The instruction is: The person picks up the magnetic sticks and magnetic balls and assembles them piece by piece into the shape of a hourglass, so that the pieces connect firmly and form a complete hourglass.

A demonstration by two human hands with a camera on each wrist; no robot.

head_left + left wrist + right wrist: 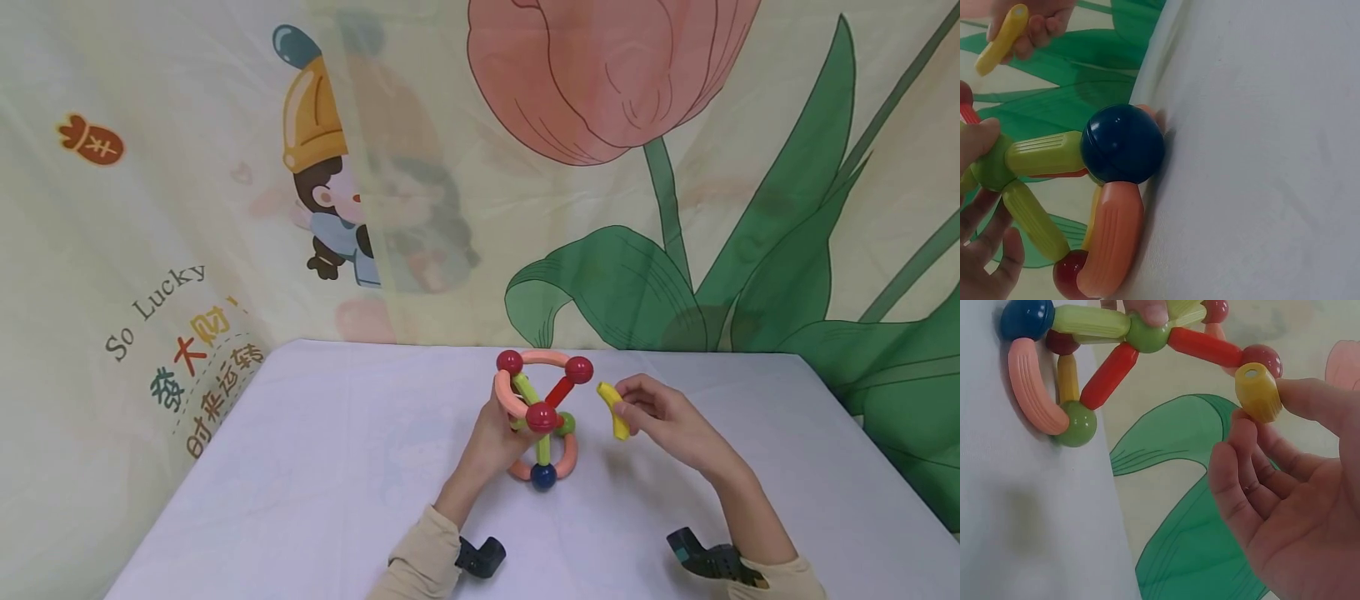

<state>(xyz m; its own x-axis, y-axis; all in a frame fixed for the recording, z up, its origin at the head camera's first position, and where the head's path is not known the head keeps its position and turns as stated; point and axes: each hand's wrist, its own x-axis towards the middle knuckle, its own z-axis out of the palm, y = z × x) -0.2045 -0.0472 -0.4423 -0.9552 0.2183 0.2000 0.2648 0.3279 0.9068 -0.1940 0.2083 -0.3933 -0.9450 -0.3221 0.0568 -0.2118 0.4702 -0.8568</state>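
Observation:
A magnetic stick-and-ball structure (543, 450) stands on the table, made of coloured rods and balls. Its base shows a dark blue ball (1122, 144) and pink curved rods (1034, 387); its top has red balls (542, 417) joined by more pink curved rods. My left hand (498, 433) grips it around the middle, thumb on a central green ball (1149, 336). To the right, my right hand (666, 417) pinches a yellow curved magnetic stick (611, 398) between thumb and fingers. In the head view, this stick is apart from the structure.
The white-covered table (360, 467) extends around both hands. A printed cloth (420, 167) with a tulip and a cartoon figure hangs behind the table's far edge. Black wrist cameras (482, 557) sit on both forearms.

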